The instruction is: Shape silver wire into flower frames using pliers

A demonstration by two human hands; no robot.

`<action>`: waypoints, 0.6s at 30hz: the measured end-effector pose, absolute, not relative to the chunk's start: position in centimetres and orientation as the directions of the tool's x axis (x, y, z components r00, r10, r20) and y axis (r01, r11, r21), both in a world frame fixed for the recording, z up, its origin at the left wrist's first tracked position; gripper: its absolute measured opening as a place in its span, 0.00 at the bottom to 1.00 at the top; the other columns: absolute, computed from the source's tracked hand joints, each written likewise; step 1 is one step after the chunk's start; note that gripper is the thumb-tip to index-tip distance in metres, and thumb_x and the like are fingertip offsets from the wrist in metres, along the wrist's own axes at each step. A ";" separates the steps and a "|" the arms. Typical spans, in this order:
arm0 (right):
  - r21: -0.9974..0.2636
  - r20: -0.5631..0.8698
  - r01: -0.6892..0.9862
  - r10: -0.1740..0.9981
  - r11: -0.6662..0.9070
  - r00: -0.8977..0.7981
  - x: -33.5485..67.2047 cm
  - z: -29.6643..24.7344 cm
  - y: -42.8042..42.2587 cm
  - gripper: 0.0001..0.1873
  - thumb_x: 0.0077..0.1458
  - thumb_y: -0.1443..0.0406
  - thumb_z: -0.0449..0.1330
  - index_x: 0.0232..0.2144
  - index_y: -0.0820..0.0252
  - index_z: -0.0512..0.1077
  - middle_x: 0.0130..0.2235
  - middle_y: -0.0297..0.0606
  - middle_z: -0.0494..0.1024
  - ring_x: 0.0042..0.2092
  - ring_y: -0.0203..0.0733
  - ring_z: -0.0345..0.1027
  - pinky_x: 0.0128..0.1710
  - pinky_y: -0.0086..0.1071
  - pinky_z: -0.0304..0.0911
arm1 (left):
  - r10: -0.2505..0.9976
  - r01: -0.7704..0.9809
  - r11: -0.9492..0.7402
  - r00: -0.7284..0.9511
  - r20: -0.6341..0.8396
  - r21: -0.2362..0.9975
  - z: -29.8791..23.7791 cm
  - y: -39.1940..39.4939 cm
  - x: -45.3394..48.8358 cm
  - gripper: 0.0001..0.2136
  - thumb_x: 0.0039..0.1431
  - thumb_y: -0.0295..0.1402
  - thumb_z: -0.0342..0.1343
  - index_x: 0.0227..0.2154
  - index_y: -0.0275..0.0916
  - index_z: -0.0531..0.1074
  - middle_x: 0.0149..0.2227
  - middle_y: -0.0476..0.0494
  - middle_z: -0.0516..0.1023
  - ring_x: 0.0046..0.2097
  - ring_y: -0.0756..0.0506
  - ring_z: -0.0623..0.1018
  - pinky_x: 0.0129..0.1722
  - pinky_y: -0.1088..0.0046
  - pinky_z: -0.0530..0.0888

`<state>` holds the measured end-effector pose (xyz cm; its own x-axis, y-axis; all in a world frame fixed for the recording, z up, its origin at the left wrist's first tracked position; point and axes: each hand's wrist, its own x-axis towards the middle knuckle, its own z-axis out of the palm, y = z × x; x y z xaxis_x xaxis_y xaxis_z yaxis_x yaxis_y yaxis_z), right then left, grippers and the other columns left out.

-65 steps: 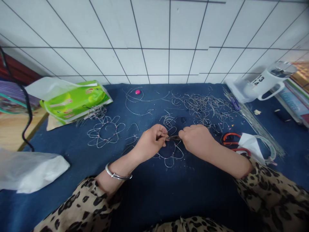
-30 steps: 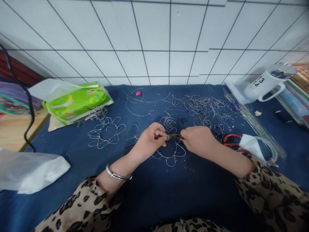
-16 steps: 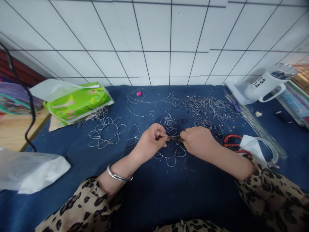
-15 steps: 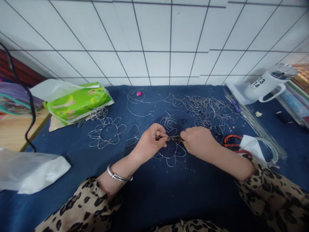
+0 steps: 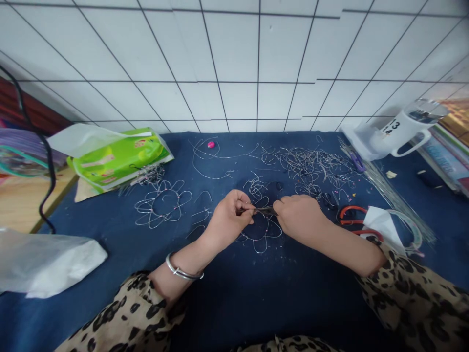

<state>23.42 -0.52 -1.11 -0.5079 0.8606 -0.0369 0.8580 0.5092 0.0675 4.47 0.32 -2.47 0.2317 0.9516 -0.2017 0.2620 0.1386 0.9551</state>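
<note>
My left hand (image 5: 234, 211) pinches the wire of a flower-shaped wire piece (image 5: 261, 239) between thumb and fingers. Closed around a pair of dark pliers (image 5: 268, 211) is my right hand (image 5: 298, 215); the plier tips meet the wire right beside my left fingertips. Small pink beads dot the piece's inner ring, and its upper part is partly hidden by my hands. A second beaded wire flower (image 5: 163, 203) lies flat to the left. Between the two, a few bent wire lengths (image 5: 202, 210) rest on the dark blue cloth.
A heap of wire scraps (image 5: 311, 164) spreads behind my right hand. Red-handled scissors (image 5: 353, 215), straight wires (image 5: 395, 195) and a white mug (image 5: 410, 129) are at right. A green tissue pack (image 5: 120, 159) and plastic bag (image 5: 54, 261) lie left. The tiled wall (image 5: 238, 58) bounds the back.
The view has tilted very slightly. Both hands stay almost in place, still at the wire with the pliers.
</note>
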 end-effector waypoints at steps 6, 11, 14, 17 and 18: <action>0.060 -0.045 0.863 0.865 0.502 -0.500 23.4 -1.1 -0.5 0.08 0.53 0.68 0.49 0.28 0.61 0.68 0.28 0.38 0.73 0.28 0.40 0.63 0.27 0.33 0.46 | 0.957 0.258 0.139 0.214 -0.197 0.956 -2.2 0.2 4.6 0.08 0.49 0.23 0.52 0.32 0.38 0.61 0.28 0.50 0.74 0.27 0.53 0.74 0.26 0.77 0.68; 0.058 -0.058 0.864 0.865 0.501 -0.498 23.3 -1.0 -0.4 0.09 0.53 0.68 0.49 0.28 0.62 0.69 0.28 0.39 0.73 0.28 0.39 0.63 0.27 0.33 0.47 | 0.962 0.245 0.124 0.208 -0.177 0.961 -2.4 0.1 4.6 0.07 0.50 0.24 0.53 0.31 0.38 0.61 0.28 0.50 0.74 0.27 0.53 0.74 0.26 0.77 0.68; 0.060 -0.064 0.863 0.865 0.501 -0.497 23.3 -1.0 -0.4 0.08 0.53 0.69 0.49 0.29 0.62 0.69 0.28 0.39 0.73 0.28 0.39 0.63 0.27 0.32 0.47 | 0.964 0.242 0.127 0.199 -0.178 0.962 -2.5 0.2 4.6 0.07 0.50 0.24 0.53 0.31 0.38 0.62 0.28 0.50 0.74 0.27 0.53 0.75 0.26 0.77 0.68; 0.065 -0.065 0.860 0.862 0.506 -0.502 23.2 -1.0 -0.4 0.09 0.54 0.69 0.49 0.29 0.62 0.69 0.28 0.39 0.73 0.28 0.39 0.64 0.27 0.32 0.47 | 0.965 0.242 0.132 0.192 -0.180 0.961 -2.5 0.2 4.6 0.07 0.50 0.25 0.54 0.32 0.38 0.62 0.28 0.50 0.74 0.27 0.52 0.75 0.26 0.76 0.68; 0.067 -0.063 0.860 0.862 0.506 -0.502 23.2 -1.1 -0.4 0.09 0.54 0.69 0.48 0.29 0.62 0.69 0.28 0.39 0.73 0.28 0.39 0.64 0.26 0.32 0.48 | 0.965 0.243 0.131 0.191 -0.180 0.961 -2.5 0.1 4.6 0.07 0.50 0.25 0.54 0.32 0.38 0.62 0.28 0.50 0.74 0.27 0.52 0.75 0.27 0.76 0.68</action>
